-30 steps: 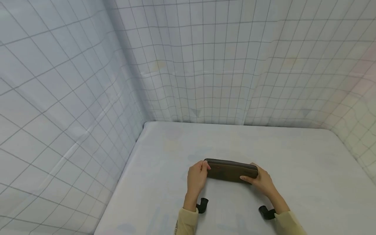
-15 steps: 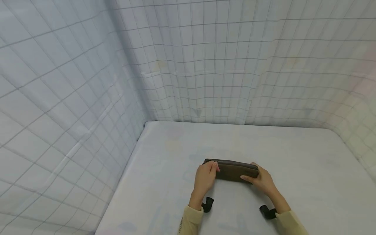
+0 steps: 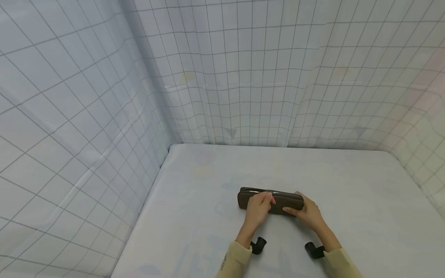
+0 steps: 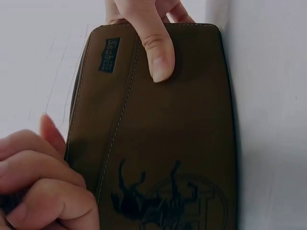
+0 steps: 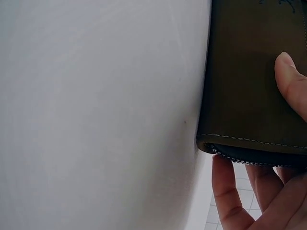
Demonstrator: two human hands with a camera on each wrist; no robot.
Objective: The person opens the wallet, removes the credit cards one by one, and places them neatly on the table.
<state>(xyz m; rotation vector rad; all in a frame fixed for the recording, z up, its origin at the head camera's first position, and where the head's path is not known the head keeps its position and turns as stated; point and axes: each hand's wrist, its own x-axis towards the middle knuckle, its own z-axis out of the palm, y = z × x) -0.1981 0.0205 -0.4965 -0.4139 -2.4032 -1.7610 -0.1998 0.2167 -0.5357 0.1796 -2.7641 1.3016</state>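
A brown zip-around wallet (image 3: 283,200) stands on its long side on the white table, zipped edge up. My right hand (image 3: 309,214) grips its right end, thumb on the front face and fingers round the end. At the top edge, about midway, my left hand (image 3: 258,210) has its fingers curled and pinches the zipper pull, which the fingers hide. Zipper teeth (image 3: 255,191) show along the edge to the left of that hand. In the left wrist view, the wallet's face (image 4: 182,124) bears a dark horse print and a small label (image 4: 109,55).
A white cloth covers the table (image 3: 194,200). White sheets with a grid pattern (image 3: 236,77) hang behind it and at both sides. Black wrist mounts (image 3: 258,245) sit on both wrists, below the hands.
My left hand has slid rightward along the wallet's top edge, from the left end to about the middle. Zipper teeth now show behind it. The right hand keeps its grip.
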